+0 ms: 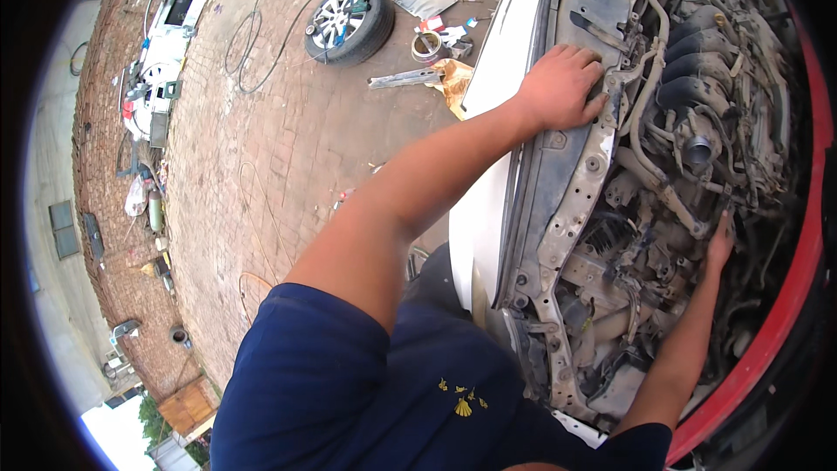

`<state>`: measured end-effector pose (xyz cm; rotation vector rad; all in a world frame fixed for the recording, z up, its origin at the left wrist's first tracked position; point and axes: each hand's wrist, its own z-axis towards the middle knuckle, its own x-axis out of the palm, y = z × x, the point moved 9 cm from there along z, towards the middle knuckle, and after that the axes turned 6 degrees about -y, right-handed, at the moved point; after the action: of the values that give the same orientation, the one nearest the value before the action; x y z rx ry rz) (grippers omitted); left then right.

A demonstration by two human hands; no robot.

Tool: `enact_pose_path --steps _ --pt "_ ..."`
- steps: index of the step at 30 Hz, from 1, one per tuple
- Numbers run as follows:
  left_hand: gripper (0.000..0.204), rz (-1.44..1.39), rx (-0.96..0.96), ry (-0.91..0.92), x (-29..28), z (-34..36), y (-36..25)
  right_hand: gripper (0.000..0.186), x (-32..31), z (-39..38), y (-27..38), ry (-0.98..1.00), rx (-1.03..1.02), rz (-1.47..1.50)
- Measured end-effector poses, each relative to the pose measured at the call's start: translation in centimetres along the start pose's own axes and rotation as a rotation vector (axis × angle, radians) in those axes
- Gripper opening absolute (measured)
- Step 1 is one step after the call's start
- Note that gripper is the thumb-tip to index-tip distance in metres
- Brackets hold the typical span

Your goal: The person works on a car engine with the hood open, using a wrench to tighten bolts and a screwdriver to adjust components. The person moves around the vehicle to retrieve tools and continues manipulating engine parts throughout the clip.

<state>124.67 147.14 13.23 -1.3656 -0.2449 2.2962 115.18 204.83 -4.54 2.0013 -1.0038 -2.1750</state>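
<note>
My left hand rests palm down on the dark front panel of a car, its thumb apart from the slightly bent fingers. Deep in the engine bay, my right hand reaches in among hoses and dark metal parts. Its fingers are closed at a small dark part, which I cannot make out. Close above that hand is a round metal throttle opening. Ribbed black intake runners lie farther off. A bent grey pipe runs between my two hands.
The white bumper borders the bay on the left, a red body edge on the right. On the brick paving lie a wheel with an air hose, an open tin and a metal bracket. Cluttered gear lines the far left wall.
</note>
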Motion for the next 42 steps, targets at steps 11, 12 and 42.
enact_pose_path --steps 11,12,42 --pt "0.042 0.014 0.043 -0.034 -0.1 0.4 -0.5 0.08 -0.6 -0.4 0.7 -0.097 0.033 -0.339" --pt "0.041 0.01 0.028 -0.026 0.0 0.0 -0.2 0.075 0.4 0.1 -0.7 0.045 0.182 -0.062" --pt "0.034 0.042 0.082 0.047 0.6 0.3 -1.7 0.055 -1.8 -4.8 5.9 -0.033 0.036 -0.252"
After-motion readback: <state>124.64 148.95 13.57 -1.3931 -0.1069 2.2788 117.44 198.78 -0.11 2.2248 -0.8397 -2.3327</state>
